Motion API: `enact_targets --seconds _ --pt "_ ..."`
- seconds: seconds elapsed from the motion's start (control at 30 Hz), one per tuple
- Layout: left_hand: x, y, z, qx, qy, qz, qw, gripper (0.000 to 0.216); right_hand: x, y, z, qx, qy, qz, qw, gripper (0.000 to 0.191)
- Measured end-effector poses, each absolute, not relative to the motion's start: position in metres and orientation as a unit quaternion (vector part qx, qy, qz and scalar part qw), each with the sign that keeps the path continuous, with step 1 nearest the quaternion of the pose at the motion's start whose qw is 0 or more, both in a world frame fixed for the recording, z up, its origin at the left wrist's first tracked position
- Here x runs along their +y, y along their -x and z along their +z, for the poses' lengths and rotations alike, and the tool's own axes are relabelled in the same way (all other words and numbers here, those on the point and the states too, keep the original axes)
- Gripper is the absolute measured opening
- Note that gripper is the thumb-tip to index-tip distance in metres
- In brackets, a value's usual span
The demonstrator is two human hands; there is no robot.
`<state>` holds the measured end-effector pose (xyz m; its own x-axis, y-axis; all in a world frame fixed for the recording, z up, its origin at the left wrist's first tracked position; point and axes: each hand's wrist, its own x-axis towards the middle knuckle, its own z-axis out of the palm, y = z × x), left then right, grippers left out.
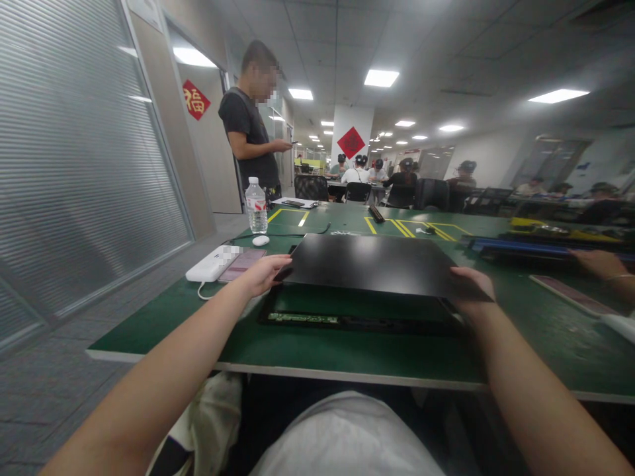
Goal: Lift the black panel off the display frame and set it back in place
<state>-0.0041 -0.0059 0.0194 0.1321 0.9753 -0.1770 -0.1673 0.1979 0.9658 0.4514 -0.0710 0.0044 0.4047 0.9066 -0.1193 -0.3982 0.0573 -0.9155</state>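
Left hand [262, 273] grips the left edge of a flat black rectangular panel [372, 264]; right hand [471, 285] clasps its right edge. Panel is tilted up over a black open device base [347, 316] near the green tabletop's [163, 324] front edge. Clear plastic water bottle [256, 206] stands toward the far left corner.

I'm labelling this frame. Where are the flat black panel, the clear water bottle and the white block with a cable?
Flat black rectangular panel [372, 264]: head view, middle of top face.
Clear plastic water bottle [256, 210]: head view, its label.
White rounded block with cable [211, 265]: head view, its top.
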Motion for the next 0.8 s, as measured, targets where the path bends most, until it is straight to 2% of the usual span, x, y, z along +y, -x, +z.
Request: enact_targets --seconds 0.2,0.53,0.73,0.8 --pt "-0.003 0.008 0.017 0.532 -0.442 0.468 0.549 0.036 -0.075 -0.439 0.009 -0.252 0.484 0.515 0.661 0.022" --pt "0.001 0.010 0.015 0.452 -0.439 0.484 0.607 0.032 -0.080 -0.432 0.011 -0.266 0.527 0.530 0.609 0.020" --pt "0.003 0.015 0.017 0.411 -0.443 0.521 0.602 0.037 -0.079 -0.437 0.004 -0.299 0.558 0.555 0.539 0.017" --pt "0.003 0.016 0.018 0.407 -0.441 0.534 0.595 0.040 -0.075 -0.439 0.000 -0.329 0.543 0.535 0.558 0.018"
